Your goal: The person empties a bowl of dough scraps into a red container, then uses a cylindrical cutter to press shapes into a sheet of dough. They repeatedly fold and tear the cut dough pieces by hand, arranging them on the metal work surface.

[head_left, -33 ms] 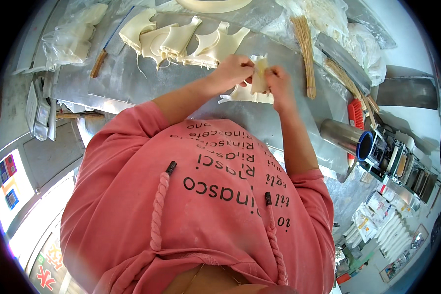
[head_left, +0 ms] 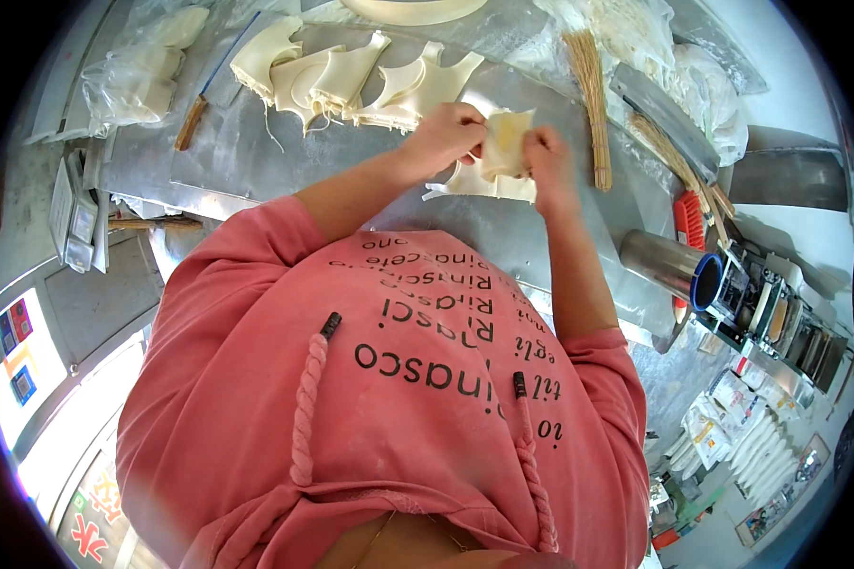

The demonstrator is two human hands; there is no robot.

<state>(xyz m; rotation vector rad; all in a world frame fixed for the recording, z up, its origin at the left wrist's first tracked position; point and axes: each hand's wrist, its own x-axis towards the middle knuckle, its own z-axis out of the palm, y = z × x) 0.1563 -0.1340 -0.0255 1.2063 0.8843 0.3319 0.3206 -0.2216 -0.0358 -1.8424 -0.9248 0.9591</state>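
Observation:
My left hand (head_left: pixel 446 136) and my right hand (head_left: pixel 548 166) hold a small piece of pale dough sheet (head_left: pixel 508 142) between them, above the metal table (head_left: pixel 285 171). A yellowish patch shows on its face. Both hands are closed, fingers pinching opposite sides. Partly under the hands lies another flat piece of dough sheet (head_left: pixel 514 191). Several cut, wavy-edged dough sheets (head_left: pixel 342 81) lie overlapping to the left and beyond, some with ragged, stringy edges.
At left lie a wooden-handled tool (head_left: pixel 192 123) and plastic-bagged packs (head_left: pixel 138 85). Right are a straw brush (head_left: pixel 590 114), a broad metal blade (head_left: pixel 664 119), a red brush (head_left: pixel 689 218), a metal cylinder with blue rim (head_left: pixel 659 261) and a machine (head_left: pixel 778 322). A curved pale strip (head_left: pixel 413 11) lies far back.
My right hand has shifted slightly right. The small dough piece between my hands now shows a wider face, with more of its yellowish patch turned into view.

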